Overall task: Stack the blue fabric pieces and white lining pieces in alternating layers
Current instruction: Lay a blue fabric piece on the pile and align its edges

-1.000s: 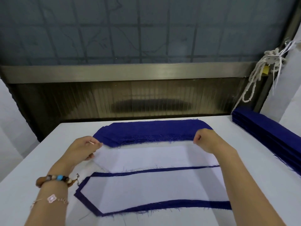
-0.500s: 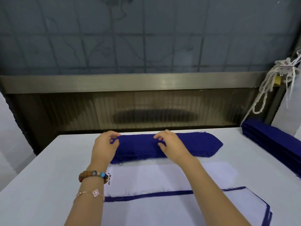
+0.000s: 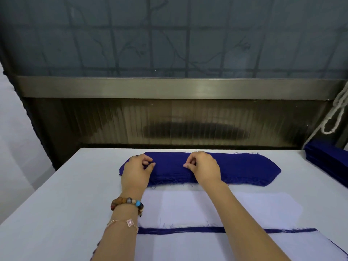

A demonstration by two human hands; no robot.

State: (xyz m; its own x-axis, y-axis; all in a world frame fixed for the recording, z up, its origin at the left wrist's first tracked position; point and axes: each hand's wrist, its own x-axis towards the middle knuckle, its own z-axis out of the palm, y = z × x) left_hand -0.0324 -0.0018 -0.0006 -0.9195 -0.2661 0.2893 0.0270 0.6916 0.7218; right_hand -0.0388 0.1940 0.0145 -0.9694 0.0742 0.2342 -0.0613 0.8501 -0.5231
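Note:
A stack of blue fabric pieces (image 3: pixel 244 167) lies across the far part of the white table (image 3: pixel 56 204). My left hand (image 3: pixel 138 171) rests on its left end, thumb and forefinger curled together on the top piece. My right hand (image 3: pixel 204 168) sits near the stack's middle, fingertips pinching the top blue layer. In front of that lies a pile of white lining pieces (image 3: pixel 254 210). Nearest me is the layered stack (image 3: pixel 207 247), white on top, with a blue edge (image 3: pixel 188 230) showing along its far side.
A second stack of blue pieces (image 3: pixel 331 159) sits at the table's right edge. A white rope (image 3: pixel 337 117) hangs above it. A metal-framed window wall (image 3: pixel 169 87) stands just behind the table's far edge.
Both hands left the white lining pile and moved forward onto the blue stack, then drew their fingers into pinches on its top piece. The view tilted up and forward.

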